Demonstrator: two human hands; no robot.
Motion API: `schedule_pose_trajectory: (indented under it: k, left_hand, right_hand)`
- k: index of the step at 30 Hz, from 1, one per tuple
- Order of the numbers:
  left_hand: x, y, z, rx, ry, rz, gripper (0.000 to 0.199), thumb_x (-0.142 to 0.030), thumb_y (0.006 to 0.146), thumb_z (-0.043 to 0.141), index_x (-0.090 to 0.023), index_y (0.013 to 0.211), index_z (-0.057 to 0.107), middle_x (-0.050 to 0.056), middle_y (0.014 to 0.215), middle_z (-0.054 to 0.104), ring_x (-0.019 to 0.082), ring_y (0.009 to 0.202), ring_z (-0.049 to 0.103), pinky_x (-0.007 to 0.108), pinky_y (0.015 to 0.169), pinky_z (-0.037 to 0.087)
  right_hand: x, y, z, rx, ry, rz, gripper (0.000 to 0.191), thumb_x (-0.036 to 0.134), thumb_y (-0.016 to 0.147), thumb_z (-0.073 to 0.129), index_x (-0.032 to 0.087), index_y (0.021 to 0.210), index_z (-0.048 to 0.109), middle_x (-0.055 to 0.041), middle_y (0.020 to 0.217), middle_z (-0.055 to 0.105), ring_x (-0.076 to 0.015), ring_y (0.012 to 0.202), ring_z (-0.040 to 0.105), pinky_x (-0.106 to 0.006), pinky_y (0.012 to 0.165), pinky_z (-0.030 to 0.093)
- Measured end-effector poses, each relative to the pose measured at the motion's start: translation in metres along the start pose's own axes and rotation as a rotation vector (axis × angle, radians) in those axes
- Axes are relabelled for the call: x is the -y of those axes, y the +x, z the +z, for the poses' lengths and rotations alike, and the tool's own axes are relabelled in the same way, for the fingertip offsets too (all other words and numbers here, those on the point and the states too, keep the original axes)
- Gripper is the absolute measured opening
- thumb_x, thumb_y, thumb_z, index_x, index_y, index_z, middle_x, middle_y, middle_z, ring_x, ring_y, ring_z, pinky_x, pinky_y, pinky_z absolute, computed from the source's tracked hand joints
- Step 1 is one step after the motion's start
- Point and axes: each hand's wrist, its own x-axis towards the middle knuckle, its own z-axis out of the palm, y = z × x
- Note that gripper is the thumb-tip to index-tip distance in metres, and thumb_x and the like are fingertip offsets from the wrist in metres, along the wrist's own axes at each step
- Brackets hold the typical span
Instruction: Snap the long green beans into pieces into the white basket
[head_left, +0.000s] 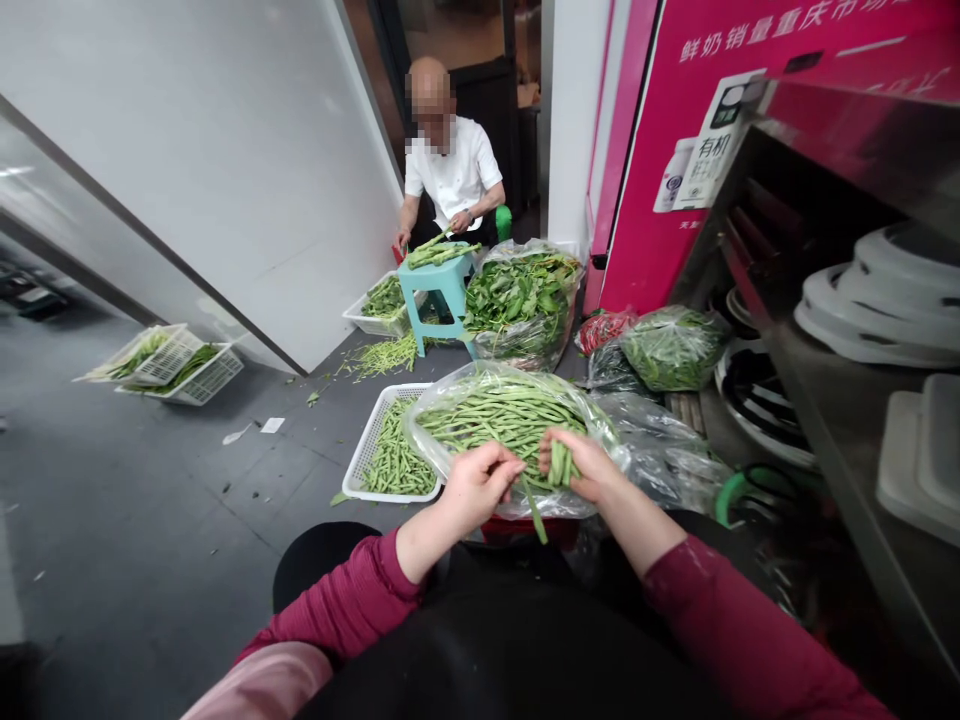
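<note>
My left hand (478, 487) is closed in a pinch, its thumb and fingertips at the upper end of a long green bean (535, 515) that hangs down between my hands. Curled around a small bundle of short green bean pieces (559, 464) is my right hand (592, 468), just to the right. Both hands are above the near side of a clear plastic bag (427, 425) full of long green beans (502, 405). A white plastic basket (358, 462) holding snapped bean pieces (394, 450) stands left of the bag.
Opposite sits a person (454, 165) handling green stalks over a light blue stool (442, 285). Nearby are a bag of leafy greens (521, 295) and stalks (386, 356) on the floor. White baskets (196, 378) lie left; a metal shelf (832, 420) with white lids stands right.
</note>
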Motion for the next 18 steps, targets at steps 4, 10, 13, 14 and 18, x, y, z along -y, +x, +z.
schedule_pose_trajectory:
  k: [4, 10, 13, 14, 18]
  left_hand:
    - [0.025, 0.006, 0.004, 0.063, 0.353, 0.228, 0.027, -0.032, 0.084, 0.043, -0.017, 0.064, 0.053, 0.001, 0.06, 0.055, 0.009, 0.057, 0.052, 0.02, 0.055, 0.04]
    - [0.062, 0.016, 0.0, 0.508, 0.772, 0.411, 0.018, -0.026, 0.083, 0.042, -0.019, 0.076, 0.057, 0.003, 0.068, 0.054, 0.014, 0.065, 0.052, 0.024, 0.06, 0.04]
    - [0.073, 0.027, -0.002, 0.644, 0.814, 0.278, 0.013, -0.02, 0.08, 0.046, -0.021, 0.083, 0.059, 0.003, 0.075, 0.057, 0.015, 0.073, 0.055, 0.024, 0.064, 0.042]
    - [0.075, 0.034, 0.0, 0.606, 0.807, 0.241, 0.016, -0.018, 0.079, 0.046, -0.022, 0.089, 0.058, 0.003, 0.082, 0.058, 0.015, 0.08, 0.055, 0.024, 0.067, 0.042]
    - [0.081, 0.075, 0.026, 0.416, 0.854, 0.128, 0.032, -0.014, 0.08, 0.043, -0.02, 0.11, 0.051, 0.009, 0.105, 0.053, 0.019, 0.1, 0.051, 0.028, 0.083, 0.041]
  right_hand:
    - [-0.018, -0.016, 0.006, 0.32, -0.192, 0.235, 0.019, 0.033, 0.073, 0.06, 0.016, 0.081, 0.057, -0.0007, 0.062, 0.06, -0.013, 0.047, 0.056, -0.029, 0.049, 0.049]
    - [-0.023, -0.019, 0.0, 0.25, -0.377, 0.183, 0.017, 0.025, 0.064, 0.067, 0.015, 0.068, 0.055, 0.0043, 0.047, 0.052, -0.0082, 0.034, 0.045, -0.022, 0.038, 0.043]
    - [-0.013, -0.018, -0.006, 0.167, -0.39, 0.096, 0.014, 0.02, 0.063, 0.068, 0.013, 0.07, 0.058, 0.003, 0.048, 0.054, -0.009, 0.036, 0.047, -0.023, 0.039, 0.044]
    - [-0.01, -0.018, -0.008, 0.122, -0.339, 0.079, 0.015, 0.017, 0.063, 0.067, 0.013, 0.074, 0.059, 0.0026, 0.05, 0.055, -0.0094, 0.039, 0.05, -0.023, 0.043, 0.047]
    - [0.002, -0.007, -0.013, -0.093, -0.037, 0.07, 0.01, 0.009, 0.067, 0.061, 0.013, 0.075, 0.059, 0.0011, 0.052, 0.056, -0.0114, 0.048, 0.056, -0.029, 0.058, 0.053]
